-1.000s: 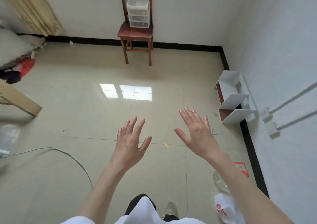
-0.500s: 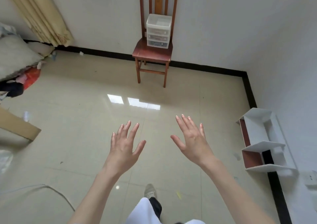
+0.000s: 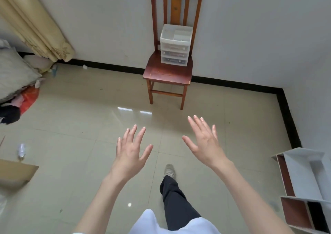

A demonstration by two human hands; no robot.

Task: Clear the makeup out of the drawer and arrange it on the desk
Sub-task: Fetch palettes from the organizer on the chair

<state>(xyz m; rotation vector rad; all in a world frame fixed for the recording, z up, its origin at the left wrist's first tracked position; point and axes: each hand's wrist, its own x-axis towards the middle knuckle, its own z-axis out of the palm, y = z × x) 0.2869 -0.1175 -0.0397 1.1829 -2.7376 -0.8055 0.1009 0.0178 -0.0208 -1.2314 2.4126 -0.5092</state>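
Note:
A small white plastic drawer unit (image 3: 175, 45) with three translucent drawers and an open top tray stands on the seat of a brown wooden chair (image 3: 168, 72) against the far wall. The drawers are closed and hold dim shapes I cannot make out. My left hand (image 3: 129, 150) and my right hand (image 3: 203, 141) are stretched out in front of me over the tiled floor, fingers spread, holding nothing. Both hands are well short of the chair. No desk is in view.
A white and brown shelf unit (image 3: 308, 185) lies on the floor at the right wall. A beige curtain (image 3: 37, 26), bedding (image 3: 16, 74) and a red bag (image 3: 29, 97) fill the left. A cardboard piece (image 3: 16, 174) and a small bottle (image 3: 21, 150) lie lower left.
I have walked toward the chair, which now looks larger and nearer. My hands stay spread and empty. The shelf unit has slid toward the lower right of the view.

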